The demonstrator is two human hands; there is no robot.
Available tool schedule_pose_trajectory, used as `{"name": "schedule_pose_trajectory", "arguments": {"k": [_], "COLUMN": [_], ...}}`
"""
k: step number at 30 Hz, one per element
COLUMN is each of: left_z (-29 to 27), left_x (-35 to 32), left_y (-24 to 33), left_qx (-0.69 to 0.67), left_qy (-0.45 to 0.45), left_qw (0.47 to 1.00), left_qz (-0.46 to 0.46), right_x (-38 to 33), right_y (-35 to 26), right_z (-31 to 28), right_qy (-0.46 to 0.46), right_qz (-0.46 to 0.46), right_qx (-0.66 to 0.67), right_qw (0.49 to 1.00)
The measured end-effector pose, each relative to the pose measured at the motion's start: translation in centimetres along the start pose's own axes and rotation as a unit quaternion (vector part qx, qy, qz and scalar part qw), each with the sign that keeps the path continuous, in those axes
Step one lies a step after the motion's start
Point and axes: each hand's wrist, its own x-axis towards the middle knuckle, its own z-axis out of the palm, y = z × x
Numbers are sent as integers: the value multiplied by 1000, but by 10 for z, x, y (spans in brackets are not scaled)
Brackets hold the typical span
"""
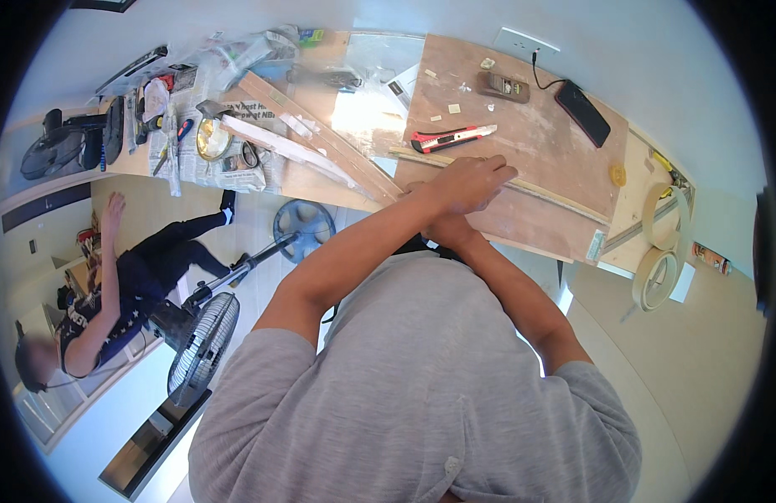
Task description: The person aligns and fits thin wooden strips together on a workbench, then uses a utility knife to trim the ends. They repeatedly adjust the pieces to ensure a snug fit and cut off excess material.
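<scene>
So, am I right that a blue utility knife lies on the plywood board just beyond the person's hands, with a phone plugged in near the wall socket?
Not quite: the utility knife is red, not blue, as the head view shows. It does lie on the plywood board just beyond the hands, and the phone is plugged in near the wall socket.

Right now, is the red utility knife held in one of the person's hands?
No, the red utility knife lies on the plywood board, apart from the left hand, which rests on a thin wooden strip.
</scene>
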Motion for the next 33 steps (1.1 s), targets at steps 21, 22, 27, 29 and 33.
{"name": "schedule_pose_trajectory", "arguments": {"k": [21, 22, 27, 29, 33], "left_z": [72, 75, 59, 40, -16], "left_x": [80, 83, 65, 57, 88], "left_y": [10, 7, -18, -18, 0], "left_qx": [105, 113, 70, 77, -5], "left_qy": [-60, -72, -39, -87, -6], "left_qw": [976, 974, 975, 982, 995], "left_qz": [181, 183, 206, 147, 103], "right_x": [-183, -193, -200, -194, -159], "right_y": [17, 21, 41, 52, 68], "right_z": [-118, -125, -108, -103, -103], "right_qy": [443, 451, 393, 407, 372], "right_qz": [301, 391, 497, 479, 442], "right_qx": [-157, -146, -253, -288, -351], "right_qw": [830, 789, 731, 722, 737]}}
